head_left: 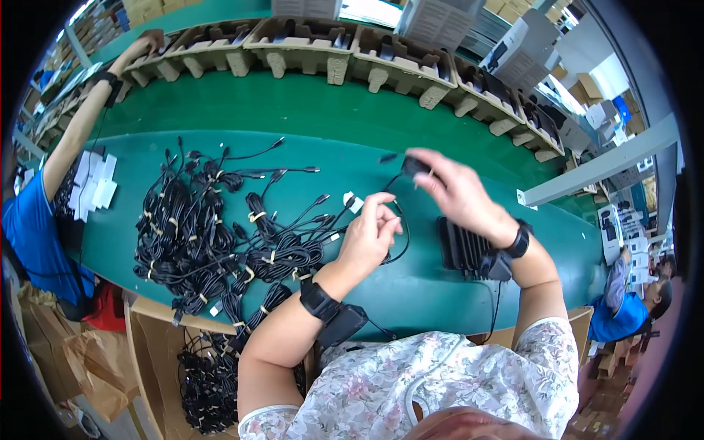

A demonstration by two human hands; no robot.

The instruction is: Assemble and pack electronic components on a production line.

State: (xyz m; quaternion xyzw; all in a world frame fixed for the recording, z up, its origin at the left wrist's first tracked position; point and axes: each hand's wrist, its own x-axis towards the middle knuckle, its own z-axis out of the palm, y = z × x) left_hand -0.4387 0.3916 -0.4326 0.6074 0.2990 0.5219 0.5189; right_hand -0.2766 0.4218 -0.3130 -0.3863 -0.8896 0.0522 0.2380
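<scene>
Black cable (400, 220) strung between both hands – left hand (370, 235), right hand (458, 191).

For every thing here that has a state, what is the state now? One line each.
Left hand: closed, pinching a thin black cable.
Right hand: raised above the green table, gripping the cable's small black plug end.
Thin black cable: loose, looping between both hands.
Pile of black cable bundles: coiled, tied with pale ties, lying on the table.
Brown cardboard box: open, holding more bundles.
Moulded pulp trays: lined in a row.
</scene>
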